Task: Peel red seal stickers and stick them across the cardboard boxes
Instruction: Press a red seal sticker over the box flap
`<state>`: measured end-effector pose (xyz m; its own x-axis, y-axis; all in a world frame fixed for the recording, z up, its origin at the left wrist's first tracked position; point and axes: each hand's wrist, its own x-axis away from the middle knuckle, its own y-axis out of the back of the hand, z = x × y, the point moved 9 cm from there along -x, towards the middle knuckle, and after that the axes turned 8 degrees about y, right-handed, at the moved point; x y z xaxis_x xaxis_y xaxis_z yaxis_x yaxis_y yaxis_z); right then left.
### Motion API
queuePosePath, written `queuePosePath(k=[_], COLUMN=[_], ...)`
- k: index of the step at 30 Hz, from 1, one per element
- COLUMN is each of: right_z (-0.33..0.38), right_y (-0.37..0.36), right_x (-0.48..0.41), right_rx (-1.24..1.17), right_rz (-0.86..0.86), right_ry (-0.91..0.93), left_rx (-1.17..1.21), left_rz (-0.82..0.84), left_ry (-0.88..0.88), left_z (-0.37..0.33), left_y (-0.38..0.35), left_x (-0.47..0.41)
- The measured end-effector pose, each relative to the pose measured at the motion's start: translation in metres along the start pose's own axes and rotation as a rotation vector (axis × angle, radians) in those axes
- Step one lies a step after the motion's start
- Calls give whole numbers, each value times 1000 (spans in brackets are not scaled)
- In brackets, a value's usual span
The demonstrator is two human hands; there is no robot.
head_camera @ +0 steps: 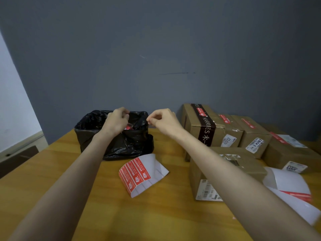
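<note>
My left hand (pixel 116 121) hovers over a bin lined with a black bag (pixel 121 143), fingers curled shut at the rim. A red scrap (pixel 128 127) shows just under the palm; whether the hand holds it is hidden. My right hand (pixel 163 121) is at the bin's right edge, thumb and forefinger pinched together with nothing visible between them. A curled sticker sheet (pixel 142 173) with three red seal stickers lies on the table in front of the bin. Several cardboard boxes stand to the right; the tall one (pixel 199 122) and those behind it carry red seals.
The nearest box (pixel 225 171) sits under my right forearm. Curled white backing sheets (pixel 291 188), one with a red strip, lie at the right edge. The wooden table (pixel 69 171) runs up to a grey wall.
</note>
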<state>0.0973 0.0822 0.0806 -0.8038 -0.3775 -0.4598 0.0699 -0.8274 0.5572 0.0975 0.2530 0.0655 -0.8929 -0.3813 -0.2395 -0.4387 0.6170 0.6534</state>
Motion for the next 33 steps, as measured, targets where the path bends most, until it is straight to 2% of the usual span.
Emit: queuePosePath(k=[5, 7, 15, 21, 25, 28, 33], right_z=[-1, -3, -34, -62, -83, -98, -101], right_y=[23, 34, 96, 144, 171, 181, 182], right_x=[17, 24, 69, 111, 133, 145, 158], right_rx=[0, -5, -49, -14, 117, 116, 23], right_rz=[-25, -44, -81, -137, -221, -270, -209], right_ry=[8, 14, -45, -125, -218, -283, -306], left_rx=[11, 46, 106, -187, -317, -335, -310], left_rz=[-12, 39, 431, 729, 710, 715, 662], left_ry=[-84, -147, -422, -427, -424, -421, -423], left_z=[-24, -37, -109, -132, -136, -138, -139], left_y=[4, -3, -66, -131, -153, -162, -158], left_x=[23, 34, 108, 160, 167, 169, 159])
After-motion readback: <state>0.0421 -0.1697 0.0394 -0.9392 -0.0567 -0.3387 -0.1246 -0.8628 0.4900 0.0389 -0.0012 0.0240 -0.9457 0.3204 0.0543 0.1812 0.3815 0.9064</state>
